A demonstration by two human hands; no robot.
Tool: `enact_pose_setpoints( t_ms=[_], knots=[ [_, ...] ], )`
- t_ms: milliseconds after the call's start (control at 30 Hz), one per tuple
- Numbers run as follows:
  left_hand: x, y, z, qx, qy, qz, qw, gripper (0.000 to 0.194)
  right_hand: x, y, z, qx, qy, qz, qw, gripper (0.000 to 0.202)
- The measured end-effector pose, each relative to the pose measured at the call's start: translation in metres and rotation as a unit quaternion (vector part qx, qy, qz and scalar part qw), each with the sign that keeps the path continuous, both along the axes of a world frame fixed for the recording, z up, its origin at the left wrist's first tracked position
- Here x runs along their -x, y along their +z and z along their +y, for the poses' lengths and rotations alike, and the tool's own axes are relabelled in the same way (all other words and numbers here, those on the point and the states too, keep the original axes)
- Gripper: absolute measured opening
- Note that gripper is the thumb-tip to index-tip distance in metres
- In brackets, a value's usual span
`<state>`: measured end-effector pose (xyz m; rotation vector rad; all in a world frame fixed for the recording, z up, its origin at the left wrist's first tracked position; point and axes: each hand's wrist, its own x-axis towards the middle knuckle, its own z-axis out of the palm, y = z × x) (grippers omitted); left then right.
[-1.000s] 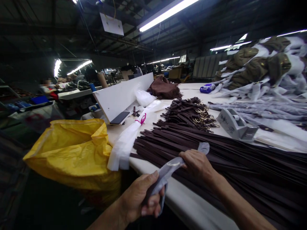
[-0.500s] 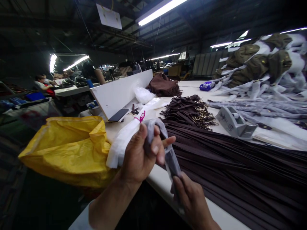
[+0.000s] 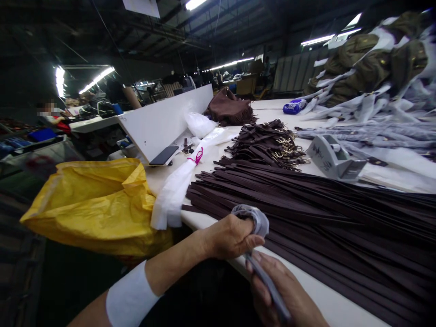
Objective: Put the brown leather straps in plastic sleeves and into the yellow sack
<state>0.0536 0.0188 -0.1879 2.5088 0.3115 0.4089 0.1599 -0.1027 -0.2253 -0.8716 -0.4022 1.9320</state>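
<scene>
And here's the grey, film-wrapped strip, bent into a loop low at centre, just off the near edge of the white table. The left hand has its fingers curled tight on it, the loop standing up past the knuckles at one o'clock. The right hand sits just below, at five o'clock from the left — its fingers closed along the strip's straight length, which runs down toward the wearer.

Outward from the hands now! From twelve round to three, long dark straps fan across the tabletop. At twelve, a heap of shorter straps shows gold-coloured metal ends; a grey tape dispenser holds two o'clock. Swing to ten: white film drapes over the edge, a magenta tie around it at eleven, and beyond the film gapes a big yellow bag. Also at ten, a dark phone. Far out, just shy of twelve, slumps a brown fringed bag — and at one, a blue packet.
</scene>
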Motion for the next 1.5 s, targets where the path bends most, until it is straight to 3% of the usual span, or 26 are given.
enact_pose_setpoints(
  t_ms=[100,200,267,333,367,433,467,500,533,567,667,800,933,1033,1167,1333,1500],
  knots=[
    [0.007,-0.009,-0.007,0.004,-0.094,0.046,0.994,0.033,-0.013,-0.009,-0.003,0.034,0.017,0.065,0.997,0.042],
    [0.012,-0.014,-0.016,-0.015,-0.104,0.107,0.989,0.025,-0.031,-0.024,-0.007,0.053,0.051,0.031,0.997,0.042],
    [0.014,-0.018,-0.020,-0.060,-0.072,0.140,0.986,0.016,-0.047,-0.026,-0.011,0.047,0.062,-0.069,0.995,0.042],
    [0.014,-0.024,-0.022,-0.110,-0.039,0.156,0.981,0.021,-0.065,-0.018,-0.016,-0.025,-0.003,-0.272,0.962,0.037],
    [0.012,-0.027,-0.022,-0.128,-0.029,0.162,0.978,0.025,-0.073,-0.011,-0.019,-0.094,-0.060,-0.399,0.910,0.031],
    [0.005,-0.033,-0.024,-0.141,-0.022,0.173,0.975,0.026,-0.083,-0.001,-0.025,-0.267,-0.138,-0.613,0.731,0.018],
    [-0.001,-0.036,-0.025,-0.137,-0.030,0.174,0.975,0.024,-0.086,0.001,-0.027,-0.347,-0.127,-0.674,0.640,0.025],
    [-0.006,-0.038,-0.026,-0.133,-0.042,0.172,0.975,0.023,-0.087,-0.001,-0.028,-0.409,-0.089,-0.707,0.570,0.036],
    [-0.013,-0.040,-0.027,-0.130,-0.057,0.171,0.975,0.023,-0.088,-0.005,-0.029,-0.450,-0.038,-0.719,0.528,0.043],
    [-0.019,-0.042,-0.029,-0.128,-0.076,0.174,0.973,0.023,-0.090,-0.012,-0.028,-0.470,0.015,-0.722,0.508,0.048],
    [-0.036,-0.048,-0.032,-0.138,-0.128,0.200,0.962,0.032,-0.101,-0.038,-0.025,-0.482,0.102,-0.713,0.499,0.046],
    [-0.054,-0.063,-0.032,-0.186,-0.140,0.181,0.955,0.041,-0.122,-0.053,-0.020,-0.522,0.120,-0.697,0.476,0.033],
    [-0.059,-0.073,-0.028,-0.252,-0.147,0.119,0.949,0.036,-0.130,-0.054,-0.015,-0.546,0.118,-0.689,0.462,0.032],
    [-0.054,-0.068,-0.024,-0.303,-0.180,0.049,0.935,0.030,-0.130,-0.057,-0.012,-0.547,0.115,-0.689,0.461,0.036],
    [-0.039,-0.062,-0.020,-0.347,-0.119,-0.007,0.930,0.025,-0.129,-0.056,-0.010,-0.518,0.137,-0.696,0.478,0.031],
    [-0.030,-0.088,-0.013,-0.266,-0.139,-0.018,0.954,0.032,-0.124,-0.045,-0.003,-0.504,0.184,-0.696,0.478,0.018],
    [-0.032,-0.105,-0.009,-0.229,-0.152,-0.035,0.961,0.038,-0.121,-0.038,0.008,-0.505,0.229,-0.704,0.445,0.015]
  ],
)
